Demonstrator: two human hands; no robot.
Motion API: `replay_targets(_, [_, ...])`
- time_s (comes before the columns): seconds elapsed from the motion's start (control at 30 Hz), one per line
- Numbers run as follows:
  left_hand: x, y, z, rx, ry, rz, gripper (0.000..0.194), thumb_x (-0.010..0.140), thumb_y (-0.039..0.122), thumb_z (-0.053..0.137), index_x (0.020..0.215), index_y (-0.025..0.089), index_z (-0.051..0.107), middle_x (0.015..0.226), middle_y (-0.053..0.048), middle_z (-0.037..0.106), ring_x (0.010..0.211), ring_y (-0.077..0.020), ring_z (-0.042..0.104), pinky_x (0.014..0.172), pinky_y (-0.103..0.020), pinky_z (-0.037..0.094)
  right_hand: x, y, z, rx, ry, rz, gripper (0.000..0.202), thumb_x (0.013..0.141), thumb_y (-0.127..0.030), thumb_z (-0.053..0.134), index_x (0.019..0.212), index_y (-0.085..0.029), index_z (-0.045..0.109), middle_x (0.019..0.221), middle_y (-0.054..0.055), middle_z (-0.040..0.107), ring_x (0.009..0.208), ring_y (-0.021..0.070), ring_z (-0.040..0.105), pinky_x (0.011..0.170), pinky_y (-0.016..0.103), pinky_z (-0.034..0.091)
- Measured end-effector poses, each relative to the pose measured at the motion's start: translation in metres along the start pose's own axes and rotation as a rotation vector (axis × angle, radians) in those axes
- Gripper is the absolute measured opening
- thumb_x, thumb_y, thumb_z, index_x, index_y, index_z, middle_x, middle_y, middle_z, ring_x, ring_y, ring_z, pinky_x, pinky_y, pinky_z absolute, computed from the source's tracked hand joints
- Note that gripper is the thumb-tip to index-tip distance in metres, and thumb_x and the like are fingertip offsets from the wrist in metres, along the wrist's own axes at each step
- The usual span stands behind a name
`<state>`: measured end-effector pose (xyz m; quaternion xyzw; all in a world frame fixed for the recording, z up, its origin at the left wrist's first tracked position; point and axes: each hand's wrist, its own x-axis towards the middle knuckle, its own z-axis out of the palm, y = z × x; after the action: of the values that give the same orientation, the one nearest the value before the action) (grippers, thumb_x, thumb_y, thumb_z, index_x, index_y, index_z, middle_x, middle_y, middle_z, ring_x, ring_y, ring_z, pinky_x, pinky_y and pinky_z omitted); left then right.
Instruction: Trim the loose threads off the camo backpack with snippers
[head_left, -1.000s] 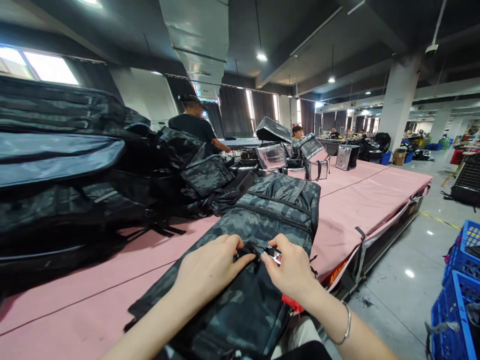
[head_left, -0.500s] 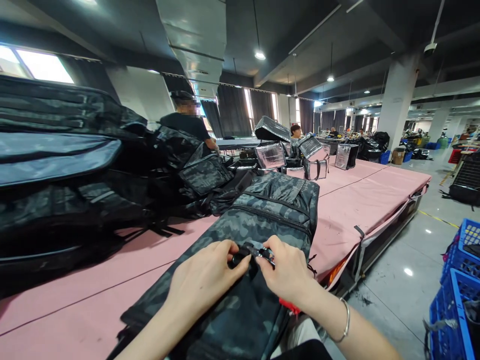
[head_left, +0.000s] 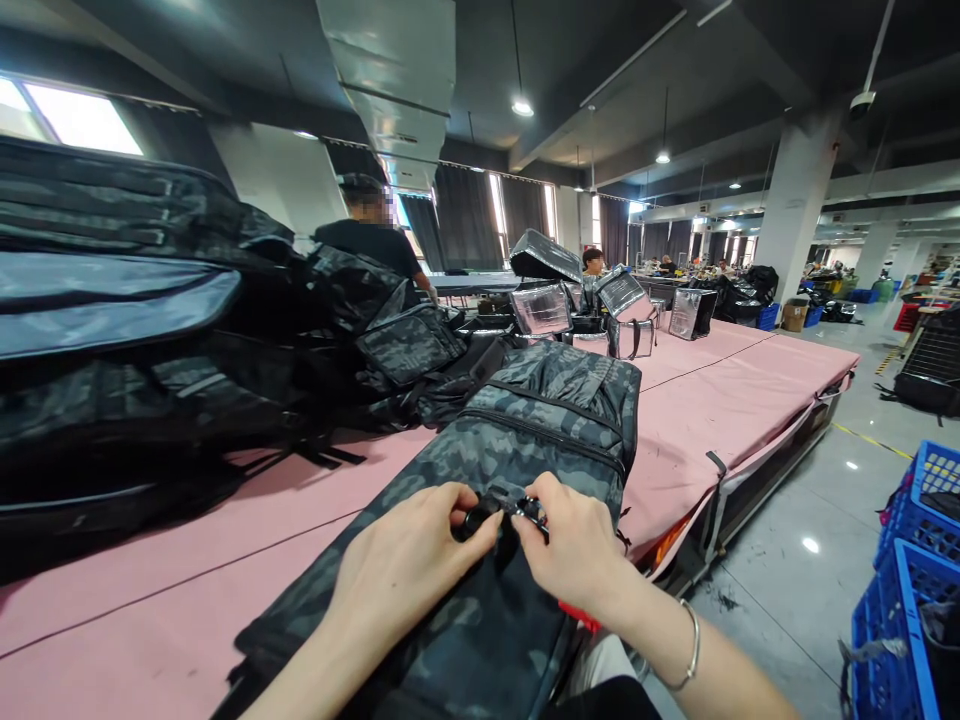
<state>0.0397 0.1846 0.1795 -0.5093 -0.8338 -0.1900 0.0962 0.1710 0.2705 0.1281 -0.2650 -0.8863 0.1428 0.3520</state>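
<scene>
A dark camouflage bag (head_left: 480, 455) lies flat in front of me, with a zipper running across its upper part. Above it my left hand (head_left: 409, 550) is closed, thumb and fingers pinching a black strap end (head_left: 493, 498). My right hand (head_left: 574, 545) is closed too, gripping a small black and shiny metal piece (head_left: 531, 512) right against the strap end. Fingers cover most of that piece, so its exact kind is unclear. Something red (head_left: 579, 613) shows beneath my right wrist.
The bag rests on a pink-covered table (head_left: 720, 400). Piled camouflage bags (head_left: 112, 420) rise at the left. Silver-lined boxes (head_left: 541, 308) stand farther back. A co-worker (head_left: 367, 235) is behind the pile. Blue crates (head_left: 885, 630) sit on the floor at right.
Both hands keep nearly the same place over the bag. The shiny piece in my right hand has turned slightly and shows less metal. The co-worker's arm has shifted a little.
</scene>
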Motion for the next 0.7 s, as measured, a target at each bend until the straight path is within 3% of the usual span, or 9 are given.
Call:
replay_targets(0.27, [-0.006,-0.004,0.004,-0.069,0.017,-0.008,0.044,0.07,0.058,0.042,0.083,0.021,0.061,0.078,-0.005,0.07,0.072,-0.0243,0.066,0.062,-0.032,0.045,-0.001,0.009,-0.003,0.091,0.014,-0.07,0.012,0.087,-0.024,0.05,0.099,-0.022,0.05,0.087,0.002,0.068,0.076,0.0211,0.067,0.061,0.028,0.042])
replay_targets(0.53, [-0.013,-0.004,0.01,-0.116,0.098,0.045,0.037,0.07,0.05,0.043,0.083,0.021,0.062,0.075,-0.004,0.069,0.07,-0.0228,0.066,0.061,-0.03,0.047,0.001,0.005,-0.007,0.503,-0.049,0.01,0.013,0.081,-0.029,0.056,0.092,-0.023,0.055,0.068,-0.004,0.059,0.058,0.0131,0.055,0.056,0.022,0.041])
replay_targets(0.7, [-0.019,-0.009,0.014,-0.208,0.148,0.044,0.043,0.07,0.058,0.047,0.085,0.021,0.063,0.073,-0.003,0.068,0.066,-0.0207,0.064,0.06,-0.03,0.048,-0.001,0.003,-0.008,0.642,0.002,0.108,0.014,0.079,-0.031,0.057,0.088,-0.021,0.054,0.062,-0.005,0.054,0.055,0.0122,0.053,0.052,0.021,0.039])
